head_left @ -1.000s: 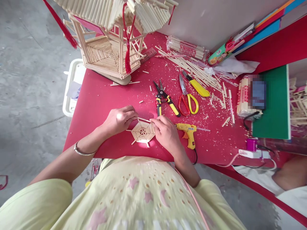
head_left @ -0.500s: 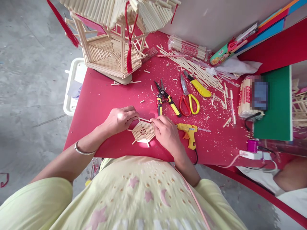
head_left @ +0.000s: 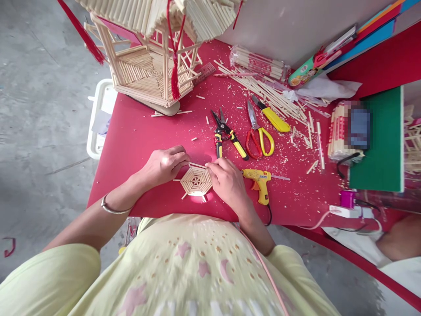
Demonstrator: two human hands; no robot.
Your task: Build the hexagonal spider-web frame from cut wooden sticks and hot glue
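Observation:
A small hexagonal web of thin wooden sticks (head_left: 196,181) lies near the table's front edge, with stick ends poking out past its corners. Along its far side runs a short wooden stick (head_left: 197,165). My left hand (head_left: 166,164) pinches that stick's left end, fingers closed. At the other end, my right hand (head_left: 228,177) is closed, thumb and fingers on the stick and on the web's right corner, which it partly hides. A yellow glue gun (head_left: 259,180) lies just right of my right hand.
Cutting pliers (head_left: 226,134), scissors (head_left: 258,131) and a yellow utility knife (head_left: 275,119) lie beyond my hands. Loose sticks (head_left: 272,96) and shavings cover the right side. A stick-built pavilion (head_left: 154,66) stands at back left. A power strip (head_left: 350,212) sits at right, near another person's arm.
Both hands keep their hold on the stick and the web, almost unmoved. The camera view has shifted slightly.

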